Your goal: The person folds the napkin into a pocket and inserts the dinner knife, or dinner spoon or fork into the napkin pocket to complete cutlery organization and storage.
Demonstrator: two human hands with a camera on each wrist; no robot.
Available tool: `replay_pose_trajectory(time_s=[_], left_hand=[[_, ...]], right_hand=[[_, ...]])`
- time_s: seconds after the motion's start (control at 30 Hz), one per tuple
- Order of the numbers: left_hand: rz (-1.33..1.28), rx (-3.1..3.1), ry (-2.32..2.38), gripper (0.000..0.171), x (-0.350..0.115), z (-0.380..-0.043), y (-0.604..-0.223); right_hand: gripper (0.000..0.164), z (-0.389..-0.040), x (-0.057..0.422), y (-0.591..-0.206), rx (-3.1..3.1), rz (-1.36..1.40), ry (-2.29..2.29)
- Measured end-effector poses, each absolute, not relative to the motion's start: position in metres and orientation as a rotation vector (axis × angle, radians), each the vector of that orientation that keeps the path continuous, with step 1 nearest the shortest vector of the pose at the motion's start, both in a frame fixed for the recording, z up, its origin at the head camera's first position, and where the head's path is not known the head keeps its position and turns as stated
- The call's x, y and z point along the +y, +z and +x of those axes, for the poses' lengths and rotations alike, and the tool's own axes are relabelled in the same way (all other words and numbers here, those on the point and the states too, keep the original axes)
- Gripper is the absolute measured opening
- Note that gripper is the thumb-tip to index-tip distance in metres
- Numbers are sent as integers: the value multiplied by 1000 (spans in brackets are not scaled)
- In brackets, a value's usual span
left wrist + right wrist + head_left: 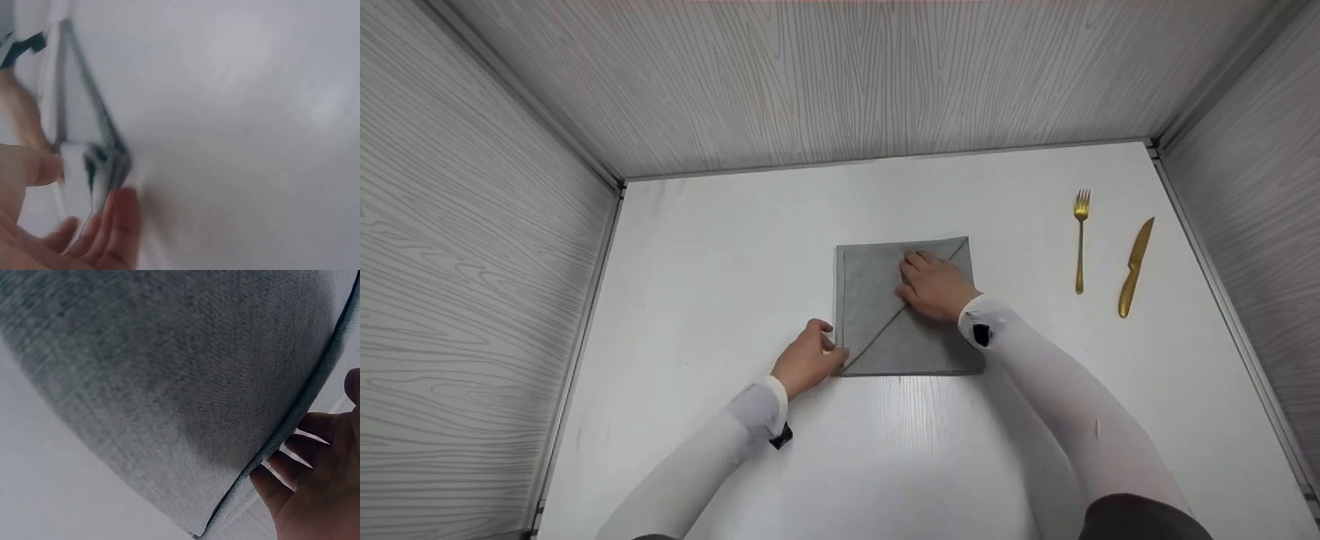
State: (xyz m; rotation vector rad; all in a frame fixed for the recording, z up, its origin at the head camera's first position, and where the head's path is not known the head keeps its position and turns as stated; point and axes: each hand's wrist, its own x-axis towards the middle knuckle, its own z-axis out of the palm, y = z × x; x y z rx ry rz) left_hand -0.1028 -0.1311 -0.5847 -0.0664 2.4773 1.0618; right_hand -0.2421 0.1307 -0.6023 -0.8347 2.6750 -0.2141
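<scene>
A grey cloth napkin (pixel 877 292), folded into a square with a diagonal edge across its top, lies on the white table. My right hand (pixel 934 285) rests on its upper right part, over the diagonal edge; the right wrist view shows its fingers (pixel 270 489) spread along that edge. At the lower left corner is my left hand (pixel 810 360), its thumb reaching onto the cloth. In the blurred left wrist view, the napkin's corner (pixel 109 169) lies between thumb and fingers (pixel 124 219), which stand apart with the fingertips right at the cloth.
A gold fork (pixel 1081 240) lies on the table (pixel 720 247) to the right of the napkin, with a gold knife (pixel 1135 266) beside it. Grey wood-grain panels (pixel 840 82) stand along the back and both sides of the table.
</scene>
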Motion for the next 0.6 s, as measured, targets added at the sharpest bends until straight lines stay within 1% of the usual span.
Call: replay_pose_trajectory(time_s=[0.1,0.2,0.4,0.5,0.6], left_hand=[[-233,2245,1198,58,-138,-106,-578],[-310,2068,1267,55,-142,-108,-575],[-312,2023,1212,39,-140,-115,-577],[-307,2070,1142,35,-138,-117,-579],[-290,2106,1110,36,-135,-116,-581]], right_hand=[[62,-244,131,-601,2670,-847,-213],[61,-244,133,-601,2666,-854,-208],[58,-246,134,-599,2678,-859,-215],[54,-248,131,-595,2682,-865,-220],[49,-251,126,-589,2685,-850,-214]])
